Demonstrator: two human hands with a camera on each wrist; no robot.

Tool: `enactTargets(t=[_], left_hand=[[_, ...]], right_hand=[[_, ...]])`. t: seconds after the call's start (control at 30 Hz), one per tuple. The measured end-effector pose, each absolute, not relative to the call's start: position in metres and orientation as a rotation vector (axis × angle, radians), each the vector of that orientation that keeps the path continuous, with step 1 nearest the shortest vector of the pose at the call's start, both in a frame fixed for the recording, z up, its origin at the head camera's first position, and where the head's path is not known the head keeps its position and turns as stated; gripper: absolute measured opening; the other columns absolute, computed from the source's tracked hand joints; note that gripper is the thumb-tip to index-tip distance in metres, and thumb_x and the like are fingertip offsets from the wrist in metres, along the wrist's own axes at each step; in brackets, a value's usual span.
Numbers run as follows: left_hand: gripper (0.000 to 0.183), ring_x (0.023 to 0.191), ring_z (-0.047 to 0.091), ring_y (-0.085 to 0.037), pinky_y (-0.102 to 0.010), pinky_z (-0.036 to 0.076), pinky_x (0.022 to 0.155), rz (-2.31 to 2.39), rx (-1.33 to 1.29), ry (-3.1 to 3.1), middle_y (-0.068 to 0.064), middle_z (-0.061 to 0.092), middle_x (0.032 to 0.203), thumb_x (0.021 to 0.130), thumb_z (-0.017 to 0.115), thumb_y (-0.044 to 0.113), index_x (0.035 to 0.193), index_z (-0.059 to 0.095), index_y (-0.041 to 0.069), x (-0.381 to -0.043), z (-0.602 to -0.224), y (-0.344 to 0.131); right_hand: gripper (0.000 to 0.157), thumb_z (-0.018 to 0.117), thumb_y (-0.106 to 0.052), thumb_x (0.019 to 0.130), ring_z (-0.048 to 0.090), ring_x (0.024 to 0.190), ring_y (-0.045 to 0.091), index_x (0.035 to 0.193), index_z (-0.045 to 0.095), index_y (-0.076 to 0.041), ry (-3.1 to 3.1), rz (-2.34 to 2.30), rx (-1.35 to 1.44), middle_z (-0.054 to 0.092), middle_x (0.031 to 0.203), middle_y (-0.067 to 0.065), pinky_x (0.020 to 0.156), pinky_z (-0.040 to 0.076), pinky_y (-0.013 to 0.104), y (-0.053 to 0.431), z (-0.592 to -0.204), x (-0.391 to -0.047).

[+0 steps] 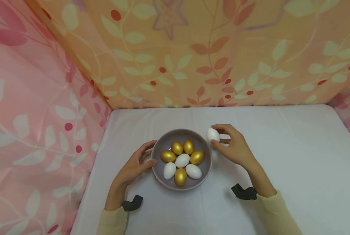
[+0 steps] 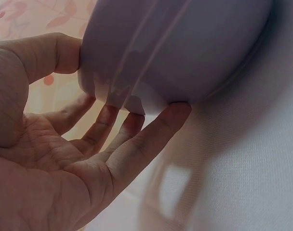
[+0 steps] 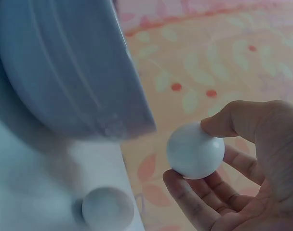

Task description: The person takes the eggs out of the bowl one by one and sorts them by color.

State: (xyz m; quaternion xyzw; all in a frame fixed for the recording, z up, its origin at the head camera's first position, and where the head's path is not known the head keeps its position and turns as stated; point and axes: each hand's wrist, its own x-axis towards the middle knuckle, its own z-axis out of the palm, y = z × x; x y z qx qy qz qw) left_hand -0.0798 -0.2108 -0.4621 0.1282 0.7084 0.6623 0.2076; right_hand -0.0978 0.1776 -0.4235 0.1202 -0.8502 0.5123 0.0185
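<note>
A grey-purple bowl stands on the white-covered table, with several gold eggs and three white eggs lying inside. My left hand holds the bowl at its left side. In the left wrist view the thumb and fingertips rest against the bowl's outer wall. Just off the right rim, my right hand pinches a white egg between thumb and fingers. The right wrist view shows this held egg near the bowl's rim, raised off the table.
In the right wrist view another white egg lies on the table beyond the bowl. A white cloth covers the table. Patterned curtains hang at the back and along the left side. Dark straps show at both wrists.
</note>
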Motion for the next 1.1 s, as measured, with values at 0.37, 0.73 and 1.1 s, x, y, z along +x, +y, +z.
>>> enactTargets(t=[0.37,0.73,1.1], left_hand=[[0.071,0.154,0.039,-0.043,-0.022,0.054,0.103,1.835,0.359,1.996,-0.013,0.039,0.167,0.097,0.069,-0.003,0.161,0.04,0.012,-0.081,-0.463,-0.206],[0.072,0.153,0.04,-0.043,-0.023,0.056,0.101,1.843,0.361,1.994,-0.013,0.039,0.167,0.098,0.068,-0.003,0.161,0.039,0.012,-0.084,-0.463,-0.207],[0.071,0.152,0.041,-0.043,-0.021,0.054,0.104,1.835,0.378,2.001,-0.014,0.039,0.167,0.098,0.069,-0.001,0.161,0.039,0.012,-0.077,-0.463,-0.213]], right_hand=[[0.047,0.079,-0.013,0.095,0.061,0.116,0.015,0.138,0.062,-0.005,-2.653,1.53,0.19,0.064,0.134,0.014,0.085,0.055,0.009,0.204,-0.437,-0.093],[0.046,0.079,-0.011,0.094,0.064,0.118,0.029,0.136,0.062,-0.003,-2.66,1.42,0.167,0.065,0.131,0.017,0.086,0.063,0.029,0.213,-0.444,-0.098],[0.045,0.079,-0.008,0.093,0.065,0.117,0.037,0.134,0.062,-0.001,-2.735,1.361,0.15,0.065,0.128,0.021,0.083,0.062,0.026,0.221,-0.461,-0.101]])
